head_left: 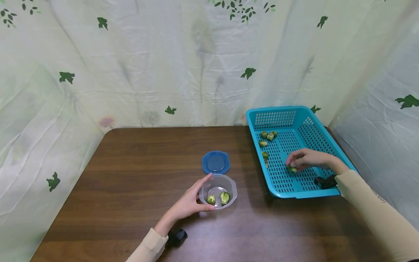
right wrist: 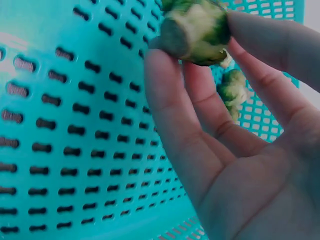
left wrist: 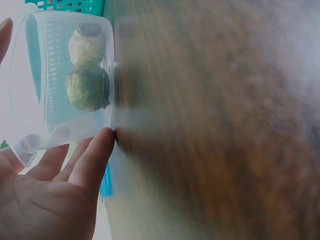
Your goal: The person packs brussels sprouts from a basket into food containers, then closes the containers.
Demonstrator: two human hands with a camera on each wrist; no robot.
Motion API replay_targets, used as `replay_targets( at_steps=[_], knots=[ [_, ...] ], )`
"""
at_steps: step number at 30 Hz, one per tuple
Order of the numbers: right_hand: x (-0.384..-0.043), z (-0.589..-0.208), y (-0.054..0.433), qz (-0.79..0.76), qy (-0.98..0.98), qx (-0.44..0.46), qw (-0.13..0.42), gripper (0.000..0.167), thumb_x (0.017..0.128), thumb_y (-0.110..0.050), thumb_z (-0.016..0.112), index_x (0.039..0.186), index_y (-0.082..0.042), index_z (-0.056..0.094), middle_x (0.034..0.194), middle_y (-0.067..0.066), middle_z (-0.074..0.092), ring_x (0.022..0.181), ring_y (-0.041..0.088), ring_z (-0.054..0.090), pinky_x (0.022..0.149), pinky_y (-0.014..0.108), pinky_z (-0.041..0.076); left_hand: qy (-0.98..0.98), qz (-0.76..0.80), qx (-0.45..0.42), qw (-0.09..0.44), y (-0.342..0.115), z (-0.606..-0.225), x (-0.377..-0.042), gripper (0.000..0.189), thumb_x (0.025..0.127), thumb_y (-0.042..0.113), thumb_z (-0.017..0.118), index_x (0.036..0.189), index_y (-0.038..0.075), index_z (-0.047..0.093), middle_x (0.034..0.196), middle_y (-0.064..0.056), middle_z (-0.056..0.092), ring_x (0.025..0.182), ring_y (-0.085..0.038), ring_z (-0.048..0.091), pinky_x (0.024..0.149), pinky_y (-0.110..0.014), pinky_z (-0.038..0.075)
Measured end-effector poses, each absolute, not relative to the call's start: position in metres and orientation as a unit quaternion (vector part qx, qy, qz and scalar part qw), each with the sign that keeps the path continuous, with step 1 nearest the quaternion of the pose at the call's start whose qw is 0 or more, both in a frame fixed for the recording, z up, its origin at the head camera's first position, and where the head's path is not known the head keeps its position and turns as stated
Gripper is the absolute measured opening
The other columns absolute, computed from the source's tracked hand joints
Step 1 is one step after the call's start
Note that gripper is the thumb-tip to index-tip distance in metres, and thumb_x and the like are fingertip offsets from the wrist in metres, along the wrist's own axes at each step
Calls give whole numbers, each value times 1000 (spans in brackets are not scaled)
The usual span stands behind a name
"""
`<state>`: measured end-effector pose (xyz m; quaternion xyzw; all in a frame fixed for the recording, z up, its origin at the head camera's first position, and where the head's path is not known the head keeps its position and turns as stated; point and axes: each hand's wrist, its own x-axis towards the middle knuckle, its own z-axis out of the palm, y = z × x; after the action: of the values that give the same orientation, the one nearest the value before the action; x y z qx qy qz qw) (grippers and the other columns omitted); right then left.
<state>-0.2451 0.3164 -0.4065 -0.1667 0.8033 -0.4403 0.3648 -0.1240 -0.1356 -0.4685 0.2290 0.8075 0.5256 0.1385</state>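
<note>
My left hand (head_left: 187, 204) holds a clear plastic container (head_left: 233, 190) by its side, thumb at the near rim and a finger at the far rim. Two Brussels sprouts lie at the bottom of it; in the left wrist view one sprout (left wrist: 88, 87) sits against the other. Over the floor of a blue plastic basket (head_left: 278, 188), my right hand (head_left: 309, 159) pinches a Brussels sprout (right wrist: 197, 32) between thumb and fingers. Its pale cut stem end shows in the right wrist view. Several more sprouts (head_left: 270, 137) lie along the basket's left side.
A blue lid (head_left: 216, 162) lies flat on the brown wooden table (head_left: 140, 163), just behind the container. The basket's raised walls surround the right hand. Behind the table hangs a pale curtain (head_left: 183, 72) with leaf prints, and more cloth hangs at both sides.
</note>
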Motion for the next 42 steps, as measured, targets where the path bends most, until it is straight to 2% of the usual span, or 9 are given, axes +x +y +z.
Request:
replay_targets(
  at_steps=[10,22,30,37,42],
  knots=[
    [-241,-400,304,-463,808,-178,319,29,98,-12,53,116,12,55,100,20,60,91,40,59,83,48,51,805,529,229,139,-135,-469,-123,95,77,25,82,153,20,24,148,-6,33,132,-24,35,99,-43,41],
    [-238,-384,287,-494,797,-179,298,35,99,-14,54,121,12,51,104,18,59,101,41,57,92,57,43,802,534,231,136,-135,-470,-124,96,77,24,82,153,20,24,148,-6,33,133,-24,34,99,-41,41],
    [-234,-376,275,-510,787,-185,292,33,98,-13,55,120,10,53,111,18,58,103,39,58,91,47,47,800,536,233,135,-135,-470,-124,95,77,24,82,153,21,24,149,-6,33,132,-24,35,99,-42,41],
    [-227,-367,259,-511,783,-211,286,33,97,-13,57,121,9,53,119,23,56,105,41,57,92,46,47,799,538,236,131,-135,-470,-124,96,77,23,82,153,19,24,148,-7,34,132,-26,36,98,-42,42],
    [-222,-361,246,-519,772,-229,285,31,96,-11,57,120,9,54,120,22,57,103,40,58,89,41,50,802,534,234,134,-135,-470,-124,96,77,25,82,153,19,23,148,-7,34,132,-25,36,98,-41,42]
  ],
)
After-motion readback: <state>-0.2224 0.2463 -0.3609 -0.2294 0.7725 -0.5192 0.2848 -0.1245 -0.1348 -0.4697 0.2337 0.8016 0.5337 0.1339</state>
